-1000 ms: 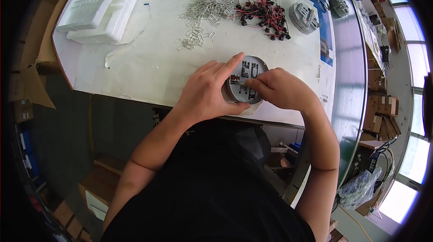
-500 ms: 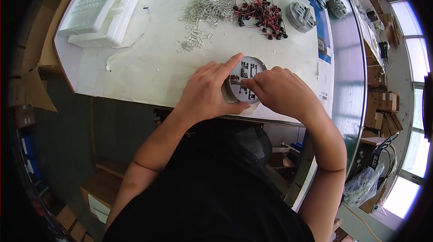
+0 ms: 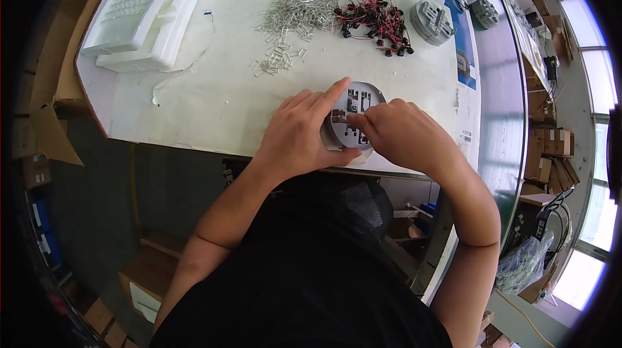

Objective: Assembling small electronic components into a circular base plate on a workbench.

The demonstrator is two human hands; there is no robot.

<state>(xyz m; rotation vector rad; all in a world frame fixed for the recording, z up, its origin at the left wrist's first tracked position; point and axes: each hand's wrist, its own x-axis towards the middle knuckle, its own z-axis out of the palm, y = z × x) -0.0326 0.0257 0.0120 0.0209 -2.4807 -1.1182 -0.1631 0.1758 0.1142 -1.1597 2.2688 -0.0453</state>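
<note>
A round grey plastic disc (image 3: 360,98) with dark rectangular slots lies near the front edge of the white table (image 3: 194,95). My left hand (image 3: 304,131) wraps around the disc's left rim, index finger stretched along its top edge. My right hand (image 3: 402,134) rests on the disc from the right, its fingertips pinched over the slots at the middle. Whether a small part sits between those fingertips is hidden.
A heap of clear metal clips (image 3: 291,17) and a pile of black parts with red wires (image 3: 376,21) lie at the back of the table. Two more grey discs (image 3: 433,22) (image 3: 484,11) sit at the back right. White foam trays (image 3: 149,11) stand at the back left. Cardboard boxes (image 3: 551,147) stand right.
My right hand's fingertips have shifted slightly left over the middle of the disc. My left hand keeps the same hold on the rim.
</note>
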